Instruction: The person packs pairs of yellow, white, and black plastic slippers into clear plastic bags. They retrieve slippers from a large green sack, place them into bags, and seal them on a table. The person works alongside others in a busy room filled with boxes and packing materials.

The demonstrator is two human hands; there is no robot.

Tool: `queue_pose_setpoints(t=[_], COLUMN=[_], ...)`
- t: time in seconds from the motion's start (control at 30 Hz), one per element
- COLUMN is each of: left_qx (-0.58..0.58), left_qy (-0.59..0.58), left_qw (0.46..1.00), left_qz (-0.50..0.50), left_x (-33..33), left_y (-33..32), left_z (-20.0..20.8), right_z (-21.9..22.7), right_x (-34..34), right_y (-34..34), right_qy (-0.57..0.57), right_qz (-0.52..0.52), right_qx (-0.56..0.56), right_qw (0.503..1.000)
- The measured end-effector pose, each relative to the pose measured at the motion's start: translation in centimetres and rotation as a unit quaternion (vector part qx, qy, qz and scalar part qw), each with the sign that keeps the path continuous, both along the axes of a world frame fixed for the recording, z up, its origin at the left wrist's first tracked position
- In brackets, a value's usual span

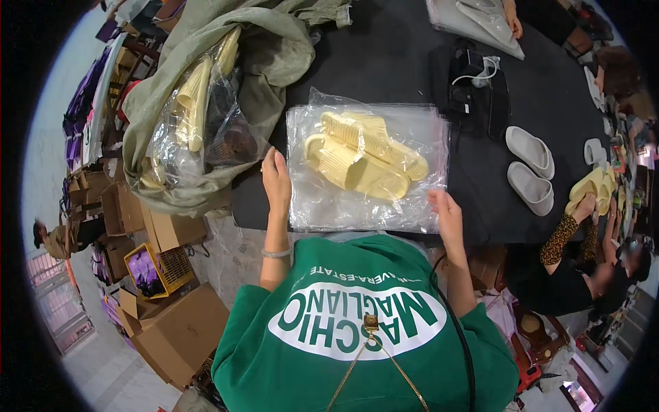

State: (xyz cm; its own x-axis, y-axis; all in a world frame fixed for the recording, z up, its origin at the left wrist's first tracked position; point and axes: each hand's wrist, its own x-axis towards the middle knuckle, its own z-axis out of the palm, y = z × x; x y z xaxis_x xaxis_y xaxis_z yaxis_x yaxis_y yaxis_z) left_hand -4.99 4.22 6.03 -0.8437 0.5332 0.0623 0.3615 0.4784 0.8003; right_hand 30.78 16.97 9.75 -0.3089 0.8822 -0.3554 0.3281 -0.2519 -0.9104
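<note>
A pair of pale yellow ribbed slippers (pixel 357 172) lies side by side in a clear plastic bag (pixel 329 208). Beneath it is a stack of clear plastic bags (pixel 432 130) at the table's near edge. My left hand (pixel 276 182) is beside the stack's left edge, fingers stretched upward and nothing seen in them. At the lower right corner, my right hand (pixel 447 211) has its fingers loosely extended against the plastic's edge; I cannot make out a grip there. Further left, more bagged yellow slippers (pixel 195 103) rest inside a large grey-green sack (pixel 274 58).
The black table (pixel 384 62) also bears black devices with a white cable (pixel 473 72) and two whitish slippers (pixel 530 172). At right a co-worker's hand (pixel 585 206) touches yellow slippers (pixel 590 185); another hand (pixel 513 20) is at the far edge. Cardboard boxes (pixel 182 333) stand at left.
</note>
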Motion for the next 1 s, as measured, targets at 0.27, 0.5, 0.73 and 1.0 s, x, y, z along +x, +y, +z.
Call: queue_pose_setpoints(t=[0.27, 0.5, 0.73, 1.0], left_qx=[0.021, 0.010, -0.004, 0.008], left_qy=[-0.085, -0.067, -0.052, -0.027], left_qw=[0.996, 0.996, 0.996, 0.999], left_qz=[-0.022, -0.052, -0.069, -0.042], left_x=[0.1, 0.0, 0.6, 0.4], left_y=[-0.3, -0.5, -0.3, -1.8], left_z=[-1.9, -2.2, -1.2, -2.2], right_z=[0.3, -0.7, -5.0, -5.3], right_x=[-4.5, -6.9, -6.8, -7.9], right_y=[3.6, 3.5, 1.1, 1.3], right_qy=[-0.152, -0.112, -0.198, -0.172], right_qz=[0.098, 0.153, 0.107, 0.081], right_qx=[0.366, 0.293, 0.511, 0.454], right_qw=[0.913, 0.937, 0.829, 0.871])
